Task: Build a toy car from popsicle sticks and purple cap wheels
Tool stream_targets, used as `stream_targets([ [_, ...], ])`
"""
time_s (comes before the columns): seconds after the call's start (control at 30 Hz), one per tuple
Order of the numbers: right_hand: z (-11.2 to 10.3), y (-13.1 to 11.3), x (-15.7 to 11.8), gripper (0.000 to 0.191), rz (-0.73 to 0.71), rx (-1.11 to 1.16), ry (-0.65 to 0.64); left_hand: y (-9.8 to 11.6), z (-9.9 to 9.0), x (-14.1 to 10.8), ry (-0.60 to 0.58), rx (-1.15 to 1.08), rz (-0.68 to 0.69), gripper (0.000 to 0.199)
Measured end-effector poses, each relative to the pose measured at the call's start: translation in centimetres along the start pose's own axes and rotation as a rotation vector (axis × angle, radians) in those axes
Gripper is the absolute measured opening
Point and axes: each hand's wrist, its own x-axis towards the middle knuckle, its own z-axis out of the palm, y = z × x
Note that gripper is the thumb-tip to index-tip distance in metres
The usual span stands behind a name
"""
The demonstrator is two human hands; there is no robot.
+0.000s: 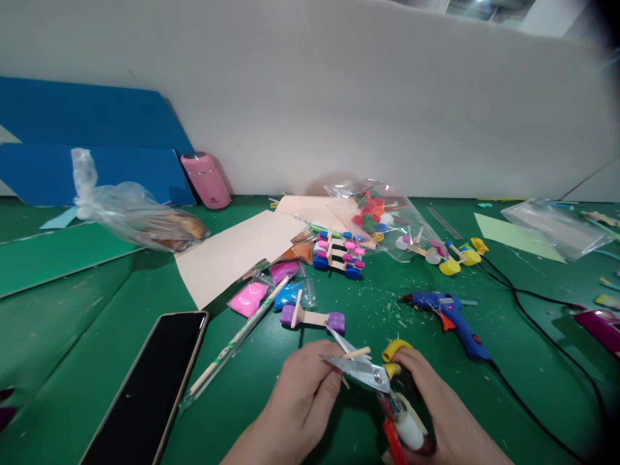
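My right hand (436,400) grips a pair of scissors (361,371) with a yellow upper handle loop and a red piece lower down. The blades are spread and point left. A thin wooden stick (357,353) lies across them, pinched at its left end by the closed fingers of my left hand (307,384). Whether the blades touch the stick I cannot tell. Just beyond the left hand sits a small piece made of a wooden strip with purple clay ends (312,319) and a short stick fixed across it.
A blue glue gun (448,313) with a black cord lies at right. A phone (145,387) and a wrapped stick (239,342) are at left. Behind are clay packets (248,299), a pink and blue clay assembly (339,254), yellow clay pieces (450,267) and a pink flask (207,181).
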Motion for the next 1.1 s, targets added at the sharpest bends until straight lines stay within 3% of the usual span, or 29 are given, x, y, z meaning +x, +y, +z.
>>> stream_targets([
  [0.1,0.6,0.7,-0.3,0.067,-0.004,0.0,0.027,-0.2,0.1,-0.2,-0.038,0.049,0.032,0.021],
  [0.27,0.8,1.9,-0.2,0.062,0.081,0.01,-0.063,-0.3,0.1,-0.3,-0.064,0.148,0.13,0.019],
  [0.6,0.5,0.5,0.4,0.04,0.17,0.053,-0.119,-0.4,0.2,-0.2,0.001,0.197,0.225,0.018],
  [0.8,0.1,-0.6,0.5,0.044,0.206,0.052,-0.105,-0.4,0.4,-0.1,0.076,0.001,0.058,0.017],
  [0.93,0.0,-1.0,0.6,0.043,0.209,0.051,-0.124,-0.2,-0.2,0.1,-0.023,-0.149,-0.035,0.02],
  [1.1,0.1,-0.7,0.2,0.039,0.253,0.015,-0.177,0.1,-0.6,0.3,-0.131,-0.425,-0.297,0.021],
])
